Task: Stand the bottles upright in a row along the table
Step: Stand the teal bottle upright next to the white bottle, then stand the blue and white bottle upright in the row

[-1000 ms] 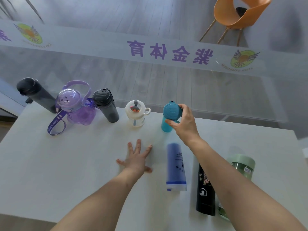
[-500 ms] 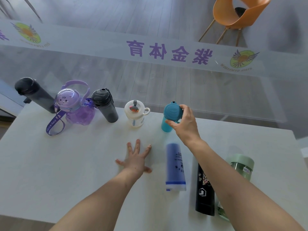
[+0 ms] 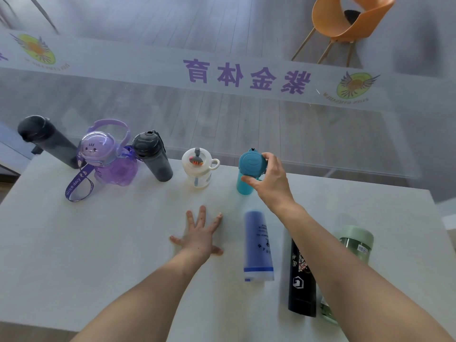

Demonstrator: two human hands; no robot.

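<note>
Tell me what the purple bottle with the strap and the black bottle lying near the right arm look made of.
Purple bottle: likely translucent tinted plastic, since light passes through its body; glossy dome lid, woven-looking strap. Black bottle: opaque with a smooth satin sheen and printed graphics, possibly coated metal, though plastic cannot be ruled out.

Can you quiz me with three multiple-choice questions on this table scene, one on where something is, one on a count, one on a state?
1. Where does the white cup with the loop handle stand?
A. Between the dark grey bottle and the teal bottle
B. Beside the green-lidded jar
C. At the table's near edge

2. How many bottles stand upright in the far row?
A. Three
B. Five
C. Eight

3. What is the right hand doing?
A. Lying flat on the table
B. Closed on the teal bottle's lid
C. Lifting the black bottle

Answers:
1 A: it stands between those two.
2 B: black, purple, dark grey, white, teal.
3 B: its fingers wrap the lid; the left hand lies flat.
</note>
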